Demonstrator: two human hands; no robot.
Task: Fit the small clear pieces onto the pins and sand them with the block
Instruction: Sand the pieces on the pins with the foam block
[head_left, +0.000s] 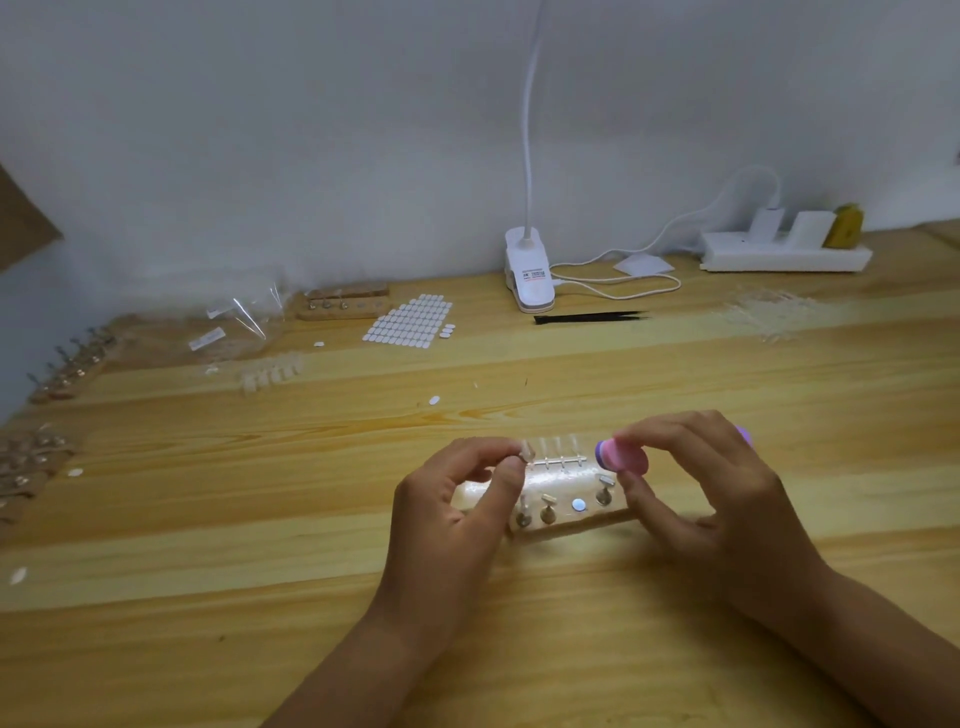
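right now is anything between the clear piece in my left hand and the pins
Nothing visible. The left hand pinches the small clear piece close to the pale wooden pin holder; the pink and purple sanding block in the right hand is off to its right.

The pin stand (566, 519) sits on the table (208, 519), well before the lamp clamp (530, 275) (tweezers (589, 317) between).

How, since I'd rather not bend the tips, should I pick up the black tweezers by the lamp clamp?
Probably from above, pinching the wider left end of the black tweezers across its width. They lie flat on the table, tapering to fine tips at the right, so the left end offers most to hold.
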